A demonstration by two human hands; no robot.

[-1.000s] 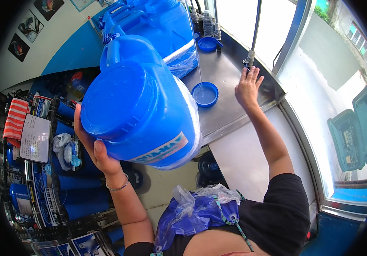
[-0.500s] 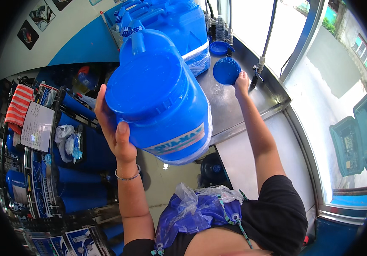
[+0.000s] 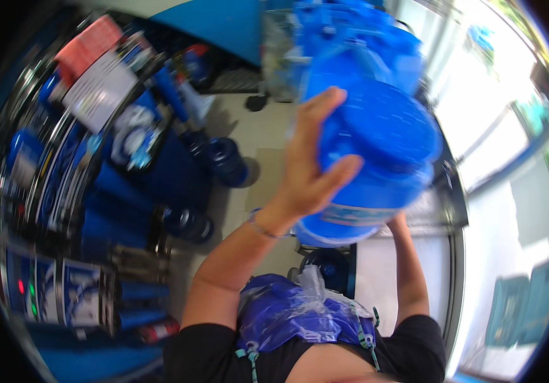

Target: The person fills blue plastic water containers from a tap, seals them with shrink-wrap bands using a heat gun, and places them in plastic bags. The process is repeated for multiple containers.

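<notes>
A large round blue water container (image 3: 376,191) with a wide screw cap (image 3: 389,124) is tilted in front of me, slightly blurred. My left hand (image 3: 316,159) presses on its left side, thumb and fingers spread over the wall below the cap. My right hand (image 3: 398,221) is at its lower right, with the fingers hidden behind the container. Whether the blue lid from before is still in that hand does not show. Close behind the container stand more blue water jugs (image 3: 357,22) with handles.
A metal counter (image 3: 437,207) runs along the window on the right. Dark blue bottles (image 3: 225,159) stand on the floor to the left, near a crowded shelf rack (image 3: 64,172) with a red-striped cloth (image 3: 89,45). Another dark bottle (image 3: 329,268) stands below the container.
My view has turned left, so the container appears farther right. My right hand, which held a round blue lid over the counter, is now down beside the container; the lid is out of sight.
</notes>
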